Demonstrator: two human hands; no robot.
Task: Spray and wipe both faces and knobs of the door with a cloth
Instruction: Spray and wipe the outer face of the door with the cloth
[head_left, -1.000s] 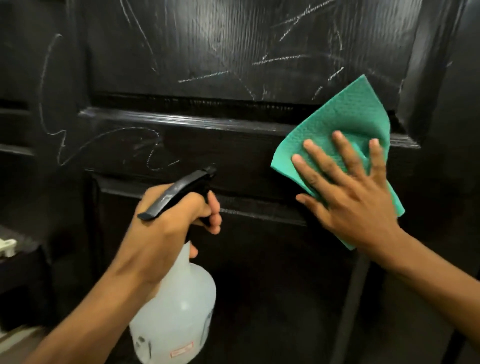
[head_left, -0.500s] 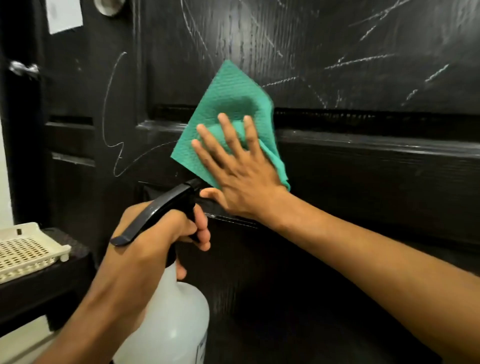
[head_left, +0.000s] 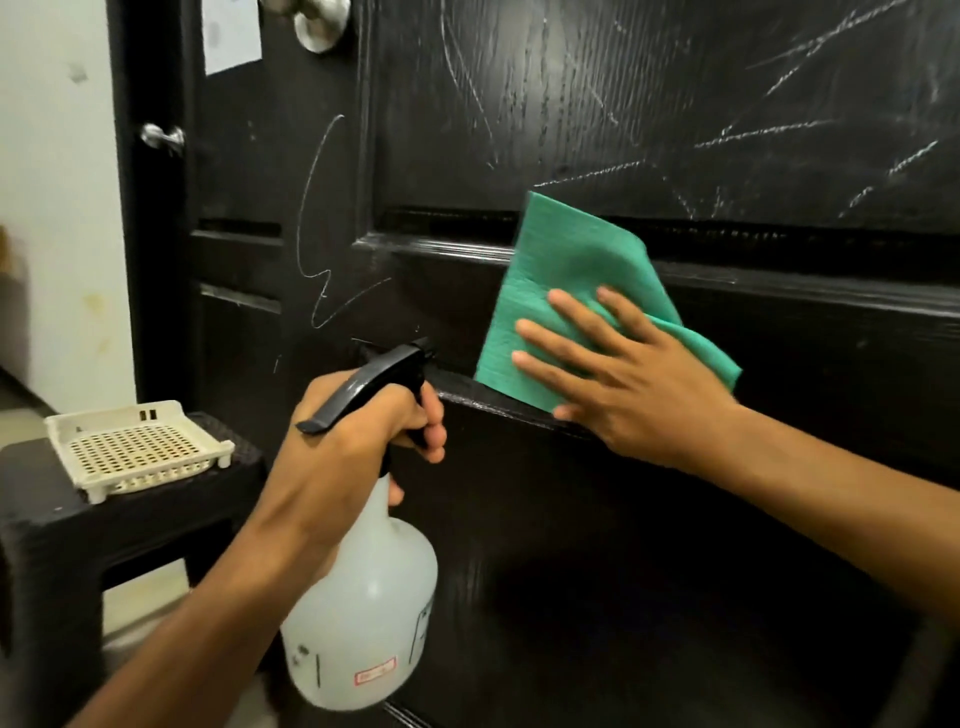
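The right hand (head_left: 639, 384) presses a green cloth (head_left: 576, 280) flat against the chalk-scribbled black door (head_left: 571, 104). The left hand (head_left: 358, 441) grips a translucent spray bottle (head_left: 363, 613). A metal knob (head_left: 322, 23) shows above; a perforated white tray (head_left: 135, 449) rests on a dark stool (head_left: 52, 535).

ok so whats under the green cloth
The black door: the cloth lies flat on its middle rail, with the right hand pressing it with straight fingers. Whether chalk marks lie beneath it cannot be seen; the cloth covers that patch.

Left hand (head_left: 358, 436) and right hand (head_left: 644, 384): both bare, no gloves, rings or watch visible. Forearms bare to frame edge; no sleeves in view.
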